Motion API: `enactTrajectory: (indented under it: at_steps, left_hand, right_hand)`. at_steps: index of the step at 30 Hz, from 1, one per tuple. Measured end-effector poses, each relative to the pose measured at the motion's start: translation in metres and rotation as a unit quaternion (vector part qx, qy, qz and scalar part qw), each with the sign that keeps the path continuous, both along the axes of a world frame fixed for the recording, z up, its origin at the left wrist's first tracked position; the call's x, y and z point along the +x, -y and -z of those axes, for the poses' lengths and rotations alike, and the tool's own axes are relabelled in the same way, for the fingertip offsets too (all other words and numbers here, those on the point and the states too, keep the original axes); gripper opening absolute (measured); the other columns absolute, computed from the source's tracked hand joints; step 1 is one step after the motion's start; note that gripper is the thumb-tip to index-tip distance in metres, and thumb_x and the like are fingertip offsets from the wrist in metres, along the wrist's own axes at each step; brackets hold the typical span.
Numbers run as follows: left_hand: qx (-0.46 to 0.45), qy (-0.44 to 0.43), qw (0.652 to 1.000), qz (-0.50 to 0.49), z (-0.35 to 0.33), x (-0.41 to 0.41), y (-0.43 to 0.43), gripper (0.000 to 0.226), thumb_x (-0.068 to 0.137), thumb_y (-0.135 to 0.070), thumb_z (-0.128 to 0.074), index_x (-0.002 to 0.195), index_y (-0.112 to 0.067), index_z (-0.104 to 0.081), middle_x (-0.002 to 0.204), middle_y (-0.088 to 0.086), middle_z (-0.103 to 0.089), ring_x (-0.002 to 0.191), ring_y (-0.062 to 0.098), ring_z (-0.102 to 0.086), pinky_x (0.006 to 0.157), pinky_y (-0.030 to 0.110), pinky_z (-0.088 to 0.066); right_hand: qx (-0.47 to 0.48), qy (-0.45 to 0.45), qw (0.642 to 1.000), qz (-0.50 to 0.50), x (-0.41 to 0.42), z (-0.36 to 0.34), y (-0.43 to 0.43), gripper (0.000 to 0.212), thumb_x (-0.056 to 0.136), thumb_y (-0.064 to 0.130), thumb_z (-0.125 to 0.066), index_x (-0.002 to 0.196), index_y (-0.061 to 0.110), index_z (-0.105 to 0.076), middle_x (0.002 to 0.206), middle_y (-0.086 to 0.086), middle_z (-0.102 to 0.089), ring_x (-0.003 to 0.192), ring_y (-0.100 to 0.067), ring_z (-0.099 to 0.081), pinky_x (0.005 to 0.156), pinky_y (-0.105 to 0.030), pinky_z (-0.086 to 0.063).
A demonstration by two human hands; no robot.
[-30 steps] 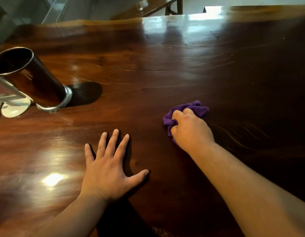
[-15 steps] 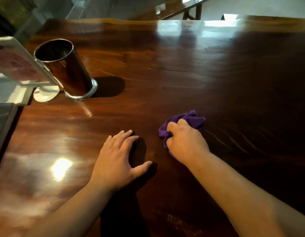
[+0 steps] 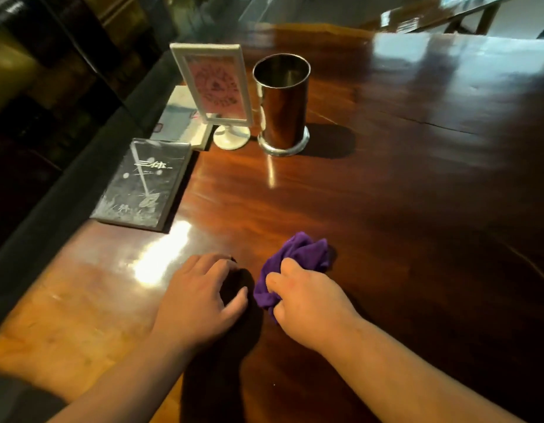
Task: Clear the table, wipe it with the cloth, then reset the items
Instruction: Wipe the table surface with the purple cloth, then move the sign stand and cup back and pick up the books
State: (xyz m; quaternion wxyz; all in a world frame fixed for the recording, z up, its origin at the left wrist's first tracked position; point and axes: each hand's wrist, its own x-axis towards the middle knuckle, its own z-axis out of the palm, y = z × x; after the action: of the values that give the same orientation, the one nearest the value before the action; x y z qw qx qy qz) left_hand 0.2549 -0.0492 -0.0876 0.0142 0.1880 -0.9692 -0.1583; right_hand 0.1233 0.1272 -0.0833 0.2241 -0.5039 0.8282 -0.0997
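Gripping the crumpled purple cloth [image 3: 301, 257], the right hand [image 3: 307, 303] presses it on the table [image 3: 417, 209]; it looks soft and light. Beside it, the left hand [image 3: 197, 300] rests loosely curled, holding nothing.

A dark grey ledge [image 3: 50, 215] runs along the left, with dim brown and olive panels [image 3: 35, 71] beyond it. Far right stands a second wooden table [image 3: 417, 13] on a dark leg [image 3: 487, 21], over pale floor [image 3: 524, 22].

free: table [image 3: 417, 209] centre, right | blocked far-left: metal cup [image 3: 282, 105], sign stand [image 3: 214, 87], book [image 3: 141, 184]
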Motion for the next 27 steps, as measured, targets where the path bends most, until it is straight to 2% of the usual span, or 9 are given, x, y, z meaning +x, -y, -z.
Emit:
enactTrajectory:
  at_steps: [5, 7, 9, 12, 16, 18, 21, 23, 27]
  left_hand:
    - [-0.009, -0.009, 1.000, -0.005, 0.002, 0.013, 0.003, 0.041, 0.081, -0.050, -0.068, 0.109, -0.020, -0.070, 0.118, 0.001, -0.066, 0.108, 0.027, -0.058, 0.096, 0.041, -0.045]
    - [-0.008, -0.010, 1.000, -0.009, -0.002, 0.010, 0.005, 0.039, 0.083, -0.050, -0.067, 0.107, -0.020, -0.069, 0.112, 0.000, -0.067, 0.104, 0.026, -0.058, 0.093, 0.039, -0.045]
    - [-0.003, -0.015, 1.000, -0.013, -0.008, 0.003, 0.009, 0.035, 0.084, -0.050, -0.065, 0.104, -0.021, -0.068, 0.104, -0.001, -0.065, 0.098, 0.025, -0.058, 0.086, 0.038, -0.046]
    - [-0.009, -0.050, 0.998, -0.027, -0.024, -0.016, 0.025, 0.032, 0.084, -0.045, -0.067, 0.105, -0.020, -0.067, 0.103, -0.001, -0.065, 0.097, 0.025, -0.060, 0.080, 0.037, -0.048]
    - [-0.044, -0.122, 0.991, -0.035, -0.060, -0.059, 0.065, 0.040, 0.086, -0.041, -0.072, 0.121, -0.024, -0.062, 0.124, -0.001, -0.059, 0.097, 0.024, -0.062, 0.075, 0.037, -0.049]
    - [-0.062, -0.143, 0.987, -0.047, -0.085, -0.089, 0.088, 0.051, 0.087, -0.046, -0.072, 0.132, -0.029, -0.054, 0.138, -0.005, -0.050, 0.103, 0.023, -0.062, 0.074, 0.037, -0.051]
    - [-0.086, -0.146, 0.983, -0.069, -0.121, -0.138, 0.120, 0.072, 0.084, -0.052, -0.075, 0.146, -0.036, -0.041, 0.158, -0.008, -0.035, 0.113, 0.026, -0.063, 0.081, 0.042, -0.054]
    - [-0.104, -0.135, 0.984, -0.057, -0.141, -0.168, 0.140, 0.080, 0.083, -0.053, -0.077, 0.150, -0.038, -0.035, 0.164, -0.007, -0.028, 0.112, 0.033, -0.066, 0.080, 0.046, -0.056]
    - [-0.155, -0.105, 0.982, -0.032, -0.165, -0.221, 0.175, 0.082, 0.084, -0.053, -0.077, 0.151, -0.042, -0.033, 0.166, -0.004, -0.029, 0.110, 0.037, -0.067, 0.077, 0.046, -0.057]
  right_hand:
    - [0.026, 0.025, 0.998, -0.041, 0.000, -0.010, 0.008, 0.015, 0.090, 0.031, -0.054, 0.105, 0.030, -0.051, 0.109, 0.003, -0.050, 0.086, -0.027, -0.061, 0.072, -0.047, -0.055]
    - [0.042, 0.047, 0.997, -0.048, -0.004, -0.023, 0.008, 0.020, 0.089, 0.041, -0.054, 0.106, 0.031, -0.055, 0.107, 0.005, -0.052, 0.088, -0.025, -0.062, 0.072, -0.044, -0.054]
    - [0.053, 0.032, 0.996, -0.067, -0.009, -0.041, 0.011, 0.031, 0.084, 0.057, -0.050, 0.101, 0.031, -0.057, 0.098, 0.007, -0.055, 0.084, -0.023, -0.062, 0.067, -0.038, -0.052]
    - [0.014, 0.014, 0.999, -0.028, -0.023, -0.066, 0.023, 0.044, 0.081, 0.069, -0.044, 0.096, 0.032, -0.062, 0.089, 0.009, -0.058, 0.080, -0.017, -0.060, 0.066, -0.038, -0.054]
    - [-0.155, -0.043, 0.983, 0.088, -0.063, -0.093, 0.048, 0.032, 0.091, 0.054, -0.055, 0.119, 0.038, -0.058, 0.109, 0.012, -0.058, 0.087, -0.011, -0.059, 0.067, -0.036, -0.051]
    - [-0.208, -0.067, 0.967, 0.129, -0.089, -0.106, 0.063, 0.044, 0.092, 0.045, -0.063, 0.134, 0.036, -0.051, 0.122, 0.009, -0.056, 0.091, -0.011, -0.059, 0.065, -0.030, -0.045]
    - [-0.212, -0.106, 0.958, 0.164, -0.129, -0.125, 0.087, 0.062, 0.091, 0.039, -0.070, 0.146, 0.033, -0.041, 0.137, 0.004, -0.050, 0.099, -0.023, -0.064, 0.068, -0.038, -0.051]
    - [-0.193, -0.131, 0.956, 0.176, -0.151, -0.133, 0.102, 0.068, 0.091, 0.038, -0.070, 0.149, 0.032, -0.036, 0.144, 0.001, -0.046, 0.102, -0.032, -0.065, 0.073, -0.044, -0.053]
    - [-0.138, -0.159, 0.959, 0.189, -0.191, -0.139, 0.129, 0.069, 0.092, 0.038, -0.071, 0.151, 0.031, -0.036, 0.149, 0.001, -0.045, 0.105, -0.036, -0.065, 0.070, -0.042, -0.049]
